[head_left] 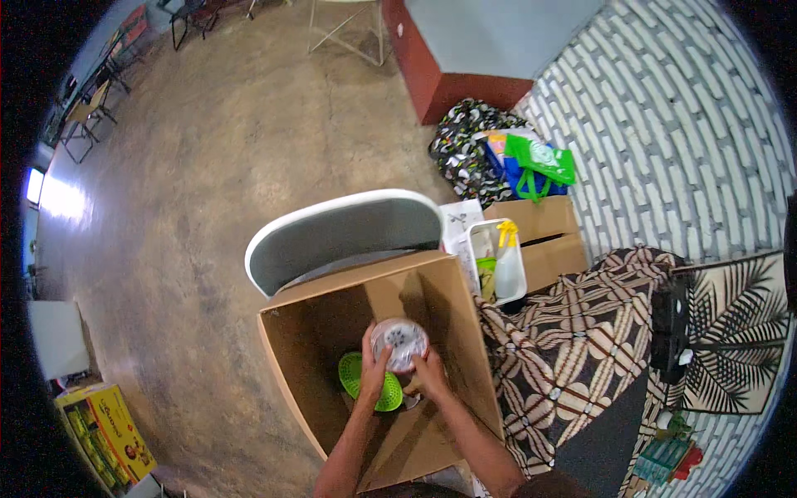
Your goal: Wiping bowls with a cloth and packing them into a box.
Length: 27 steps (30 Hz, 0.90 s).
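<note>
Between my two hands, above an open cardboard box (436, 283), is a round, shallow container (405, 343) with a clear, shiny top and a pinkish rim. My left hand (375, 361) grips its left side, and my right hand (429, 372) holds its lower right edge. Inside the box, below my left hand, lies a bright green perforated plastic basket (351, 372), partly covered by my hand and forearm. Something brown and something pale lie near it under my right hand; I cannot tell what they are.
A grey chair with a white rim (348, 227) stands behind the box. To the right are a white tub (518, 289) with a spray bottle (509, 267), a flattened-looking cardboard box (548, 215), green and blue bags (542, 159) and patterned fabric (591, 330). A yellow carton (121, 429) sits far left.
</note>
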Motion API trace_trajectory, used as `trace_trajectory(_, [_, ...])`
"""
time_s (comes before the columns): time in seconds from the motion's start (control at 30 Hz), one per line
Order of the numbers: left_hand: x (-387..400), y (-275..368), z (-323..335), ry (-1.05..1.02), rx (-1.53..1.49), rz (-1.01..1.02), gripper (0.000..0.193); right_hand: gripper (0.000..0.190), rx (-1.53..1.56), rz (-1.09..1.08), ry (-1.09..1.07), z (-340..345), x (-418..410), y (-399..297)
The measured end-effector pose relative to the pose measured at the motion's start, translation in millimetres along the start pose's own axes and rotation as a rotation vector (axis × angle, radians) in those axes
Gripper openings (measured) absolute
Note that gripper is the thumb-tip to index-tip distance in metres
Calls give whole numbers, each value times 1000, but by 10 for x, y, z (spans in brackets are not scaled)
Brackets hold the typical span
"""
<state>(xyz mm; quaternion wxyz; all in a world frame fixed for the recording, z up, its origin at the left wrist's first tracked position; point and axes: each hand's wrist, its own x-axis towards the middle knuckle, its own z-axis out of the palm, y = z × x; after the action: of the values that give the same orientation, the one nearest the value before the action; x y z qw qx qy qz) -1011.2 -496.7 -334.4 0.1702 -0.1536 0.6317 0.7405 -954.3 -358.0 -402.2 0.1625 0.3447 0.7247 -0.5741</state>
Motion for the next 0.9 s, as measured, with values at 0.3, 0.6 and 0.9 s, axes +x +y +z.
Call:
trace_trajectory(0.3, [-1408,958,377,-468,-6,57,72,70,588,-207,-42,-970,-2016,-726])
trace_trajectory(0.6, [-3097,756,1057,-1159,256,165,65,69,558,-260,606,-1686,-4152,209])
trace_trajectory(0.9, [-5197,429,1581,-1269,192,-728,63,72,331,-464,1035,-2152,-6192,1089])
